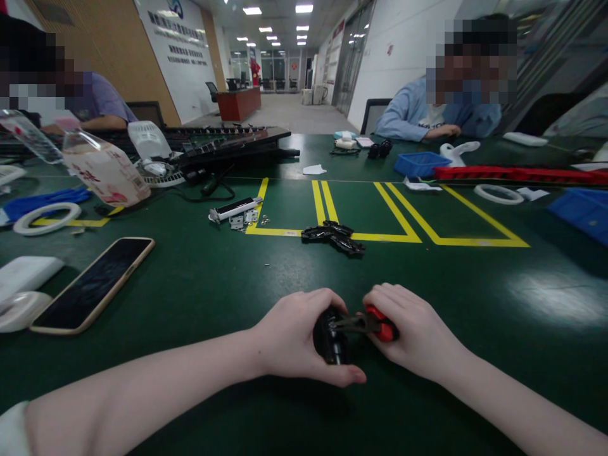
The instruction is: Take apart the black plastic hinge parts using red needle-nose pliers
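Observation:
My left hand (pixel 304 335) is closed around a glossy black rounded part (pixel 329 337), its thumb below and its fingers over the top. In my right hand (pixel 411 326) is a pair of pliers (pixel 382 324) with red handles, and its dark jaws reach to the side of the black part. Whether the jaws grip anything there cannot be made out. Farther off, several black plastic pieces (pixel 332 235) lie in a heap on the yellow tape. To their left rest a silver-and-black bar-shaped part (pixel 236 209) and small metal brackets (pixel 243 220).
On the green table (pixel 199 278) a phone (pixel 95 285) lies at left, near a tape roll (pixel 47 218) and a tilted bottle (pixel 102 161). Blue trays (pixel 418 163) and a long red strip (pixel 517 174) are at right. Two people sit across the table.

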`<state>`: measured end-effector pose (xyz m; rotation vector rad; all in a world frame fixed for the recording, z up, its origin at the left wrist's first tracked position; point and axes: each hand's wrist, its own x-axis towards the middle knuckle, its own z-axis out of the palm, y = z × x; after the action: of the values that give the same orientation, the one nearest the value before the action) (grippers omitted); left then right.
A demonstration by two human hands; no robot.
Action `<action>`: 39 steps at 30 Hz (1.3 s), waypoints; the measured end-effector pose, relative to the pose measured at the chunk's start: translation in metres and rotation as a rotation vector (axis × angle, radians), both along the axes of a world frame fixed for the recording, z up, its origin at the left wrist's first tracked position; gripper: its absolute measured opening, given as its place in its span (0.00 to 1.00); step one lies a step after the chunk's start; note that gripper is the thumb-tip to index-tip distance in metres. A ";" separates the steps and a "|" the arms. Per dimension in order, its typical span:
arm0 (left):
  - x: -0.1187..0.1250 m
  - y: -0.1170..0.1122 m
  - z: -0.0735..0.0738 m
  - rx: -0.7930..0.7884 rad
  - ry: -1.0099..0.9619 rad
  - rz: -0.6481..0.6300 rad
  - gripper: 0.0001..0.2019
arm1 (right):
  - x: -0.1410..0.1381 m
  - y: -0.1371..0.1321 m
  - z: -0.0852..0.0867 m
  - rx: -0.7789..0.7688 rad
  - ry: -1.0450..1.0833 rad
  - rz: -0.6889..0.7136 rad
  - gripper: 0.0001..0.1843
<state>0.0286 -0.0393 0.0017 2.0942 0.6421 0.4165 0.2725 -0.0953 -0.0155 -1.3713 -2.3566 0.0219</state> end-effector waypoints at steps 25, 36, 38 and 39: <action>0.001 0.000 -0.002 0.047 -0.015 0.032 0.34 | 0.002 0.002 0.001 -0.086 0.008 0.017 0.07; 0.002 -0.003 -0.006 0.109 -0.048 0.051 0.36 | 0.003 0.003 0.002 -0.152 0.013 0.005 0.09; 0.001 -0.002 -0.006 0.102 -0.043 0.051 0.37 | 0.003 0.002 0.001 -0.144 0.009 0.007 0.09; 0.001 -0.002 -0.005 0.087 -0.038 0.052 0.38 | 0.003 0.002 0.001 -0.138 0.008 0.008 0.09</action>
<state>0.0297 -0.0415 -0.0036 2.1502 0.6683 0.5209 0.2751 -0.0929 -0.0142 -1.4222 -2.3926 0.1947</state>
